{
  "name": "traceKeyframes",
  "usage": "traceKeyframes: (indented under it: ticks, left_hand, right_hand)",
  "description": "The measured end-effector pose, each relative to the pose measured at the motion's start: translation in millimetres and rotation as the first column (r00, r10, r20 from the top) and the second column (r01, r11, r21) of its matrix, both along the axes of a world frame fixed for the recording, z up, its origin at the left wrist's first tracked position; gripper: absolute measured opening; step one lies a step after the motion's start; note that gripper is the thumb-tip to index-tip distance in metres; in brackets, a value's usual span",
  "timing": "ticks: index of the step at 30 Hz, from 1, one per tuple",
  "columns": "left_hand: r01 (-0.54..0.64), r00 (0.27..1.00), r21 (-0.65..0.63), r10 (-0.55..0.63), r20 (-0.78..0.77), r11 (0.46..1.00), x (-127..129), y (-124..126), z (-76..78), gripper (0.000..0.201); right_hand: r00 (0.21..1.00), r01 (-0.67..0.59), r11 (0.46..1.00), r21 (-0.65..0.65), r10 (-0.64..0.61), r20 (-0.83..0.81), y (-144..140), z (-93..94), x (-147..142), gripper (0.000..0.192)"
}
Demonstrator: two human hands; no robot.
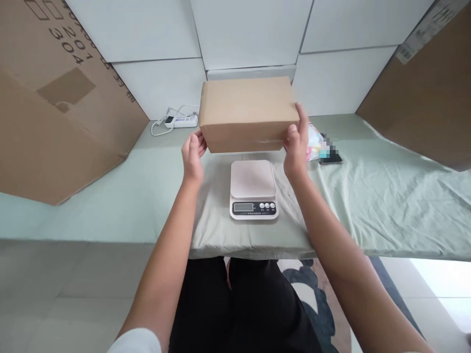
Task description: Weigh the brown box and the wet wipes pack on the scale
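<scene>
Hands, left hand (193, 156) and right hand (296, 145), clasp the cardboard box (247, 111) by its ends, just behind the scale (253, 189) on the table (368, 196).

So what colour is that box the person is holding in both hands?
Plain brown cardboard. The box shows best in the head view, held above the scale.

Held between both grips, the cardboard box (248, 112) is plain tan-brown, a shade darker along its near face. Just below the grips, the kitchen scale (253, 189) is white with a pale pinkish platform, a grey display and a dark button strip. The cloth (368, 196) over the bench is pale sage green. Right of the right-hand grip lies a packet (314, 142), seemingly pastel yellow, pink and blue. Left of the left-hand grip, the power strip (181, 120) is white.
</scene>
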State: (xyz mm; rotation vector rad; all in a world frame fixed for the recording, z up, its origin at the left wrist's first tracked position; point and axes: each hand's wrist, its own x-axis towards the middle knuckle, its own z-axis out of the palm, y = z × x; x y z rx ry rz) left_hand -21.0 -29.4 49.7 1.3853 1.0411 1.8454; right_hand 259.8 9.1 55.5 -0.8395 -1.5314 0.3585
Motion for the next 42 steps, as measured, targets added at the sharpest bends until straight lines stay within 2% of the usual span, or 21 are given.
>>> traceKeyframes:
  ticks: [4, 8, 18, 22, 26, 30, 35, 39, 42]
  left_hand:
    - [-0.017, 0.998, -0.081, 0.021, 0.054, 0.997, 9.4, 30.8, -22.1, 0.079]
    - [0.000, 0.998, -0.133, 0.009, 0.067, 0.991, 13.1, 37.2, -40.8, 0.078]
    - [0.071, 0.997, -0.197, -0.065, 0.037, 0.978, 13.9, 52.8, -64.7, 0.081]
    - [0.095, 0.995, -0.198, -0.090, 0.034, 0.976, 7.1, 55.6, -66.8, 0.084]
    - [0.042, 0.997, -0.209, -0.027, 0.073, 0.977, -8.4, 57.1, -66.2, 0.089]
    - [0.047, 0.998, -0.208, -0.037, 0.051, 0.977, -16.6, 58.1, -66.8, 0.093]
    - [0.063, 0.998, -0.235, -0.054, 0.043, 0.970, -8.9, 57.2, -66.6, 0.092]
    - [0.112, 0.994, -0.223, -0.109, 0.026, 0.968, 1.0, 54.7, -64.5, 0.088]
    - [0.139, 0.990, -0.203, -0.137, 0.027, 0.969, 7.0, 52.3, -62.7, 0.090]
  right_hand:
    - [0.999, -0.017, 0.997, -0.076, 0.014, -0.049, 23.0, -28.4, -4.7, 0.080]
    - [0.995, -0.055, 0.990, -0.133, 0.043, -0.090, 38.5, -51.0, -2.6, 0.084]
    - [0.998, 0.040, 0.989, -0.141, -0.046, -0.044, 56.5, -71.3, 2.1, 0.088]
    - [0.996, 0.001, 0.985, -0.173, -0.016, -0.084, 57.1, -74.5, 4.5, 0.090]
    - [0.992, -0.076, 0.970, -0.230, 0.051, -0.113, 54.5, -75.5, 6.7, 0.093]
    - [0.991, -0.068, 0.974, -0.215, 0.041, -0.127, 56.1, -79.9, 8.0, 0.088]
    - [0.989, -0.052, 0.965, -0.258, 0.014, -0.147, 64.5, -88.1, 9.5, 0.085]
    - [0.992, -0.078, 0.950, -0.304, 0.044, -0.117, 66.6, -87.5, 11.3, 0.094]
    - [0.994, -0.048, 0.957, -0.285, 0.018, -0.110, 65.1, -84.1, 10.4, 0.100]
